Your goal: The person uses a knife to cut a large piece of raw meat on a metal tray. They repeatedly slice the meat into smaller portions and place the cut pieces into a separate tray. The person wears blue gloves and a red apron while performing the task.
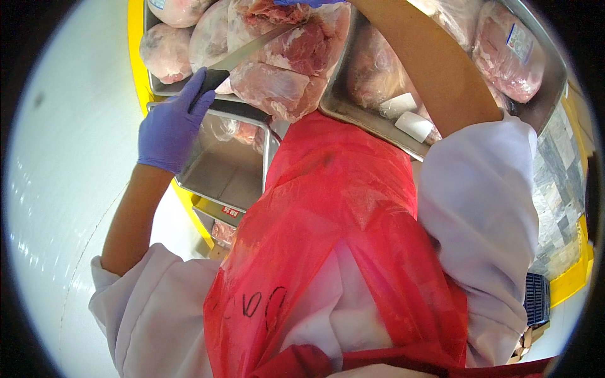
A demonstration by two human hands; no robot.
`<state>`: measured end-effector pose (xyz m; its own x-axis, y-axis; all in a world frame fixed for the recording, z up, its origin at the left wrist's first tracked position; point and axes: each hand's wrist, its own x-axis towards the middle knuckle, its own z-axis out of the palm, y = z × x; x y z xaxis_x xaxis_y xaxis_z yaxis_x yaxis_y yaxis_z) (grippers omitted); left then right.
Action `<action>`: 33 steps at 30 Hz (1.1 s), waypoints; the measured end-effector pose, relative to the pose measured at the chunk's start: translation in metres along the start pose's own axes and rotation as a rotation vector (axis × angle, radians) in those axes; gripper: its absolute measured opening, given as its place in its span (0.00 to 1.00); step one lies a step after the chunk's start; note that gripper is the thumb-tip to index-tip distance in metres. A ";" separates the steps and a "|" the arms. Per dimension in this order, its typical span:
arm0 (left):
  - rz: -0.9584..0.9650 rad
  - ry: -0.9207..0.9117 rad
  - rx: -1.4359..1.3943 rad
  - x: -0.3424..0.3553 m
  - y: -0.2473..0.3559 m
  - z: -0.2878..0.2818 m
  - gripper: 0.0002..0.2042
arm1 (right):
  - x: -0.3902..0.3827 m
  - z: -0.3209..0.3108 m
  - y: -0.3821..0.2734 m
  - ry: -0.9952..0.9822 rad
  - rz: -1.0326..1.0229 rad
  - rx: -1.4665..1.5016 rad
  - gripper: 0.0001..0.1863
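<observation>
My left hand, in a purple glove, grips the black handle of a knife. Its long blade points up and to the right, its tip at a large raw piece of meat in the left metal tray. My right hand, also gloved, is at the top edge on or just over that meat, mostly cut off, its fingers hard to make out. Wrapped pieces of meat lie beside the cut piece.
A second tray at the right holds wrapped meat with labels. Below the left tray sits a smaller steel pan with some bagged meat. Yellow rails run along the sides. A dark blue crate stands at lower right.
</observation>
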<state>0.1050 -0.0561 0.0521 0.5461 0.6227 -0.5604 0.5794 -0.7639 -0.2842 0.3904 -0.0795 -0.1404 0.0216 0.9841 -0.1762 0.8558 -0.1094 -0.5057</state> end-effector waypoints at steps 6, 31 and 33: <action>0.002 0.159 -0.245 -0.012 0.005 0.060 0.24 | 0.001 0.004 -0.001 0.026 0.000 -0.016 0.30; -0.401 -0.102 -1.655 -0.049 0.035 0.156 0.15 | -0.090 0.060 -0.012 0.364 0.244 0.588 0.11; -0.292 -0.080 -1.566 -0.043 0.022 0.159 0.16 | -0.089 0.074 -0.033 0.412 0.449 0.774 0.12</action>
<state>-0.0023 -0.1267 -0.0534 0.3075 0.6612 -0.6843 0.7029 0.3268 0.6317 0.3217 -0.1739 -0.1705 0.5659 0.7845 -0.2536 0.1527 -0.4020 -0.9028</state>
